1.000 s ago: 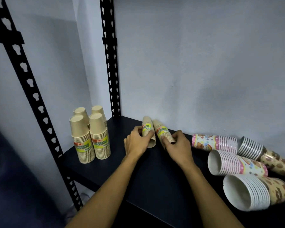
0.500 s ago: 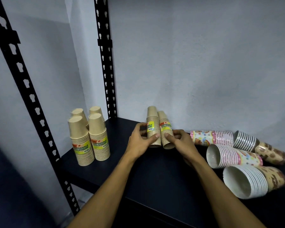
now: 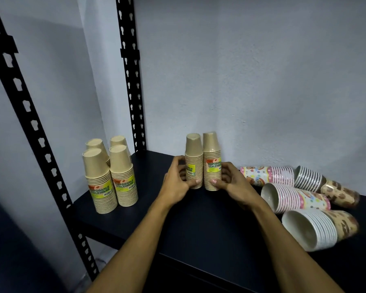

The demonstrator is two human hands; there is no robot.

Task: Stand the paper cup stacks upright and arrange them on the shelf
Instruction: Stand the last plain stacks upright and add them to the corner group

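Two brown paper cup stacks stand upright at the middle of the black shelf (image 3: 199,225), each held by one hand.

The left brown stack (image 3: 193,160) and the right brown stack (image 3: 212,160) stand mouth down, side by side and touching, near the grey wall (image 3: 251,81); both have a yellow-green label. The left hand (image 3: 175,182) curls around the left one, thumb low on its front. The right hand (image 3: 232,182) curls around the right one in the same way. At the left corner, beside the perforated black post (image 3: 133,81), four more brown stacks (image 3: 110,176) stand upright in a close group. To the right, four patterned cup stacks (image 3: 300,199) lie on their sides, close together, just beside the right hand.
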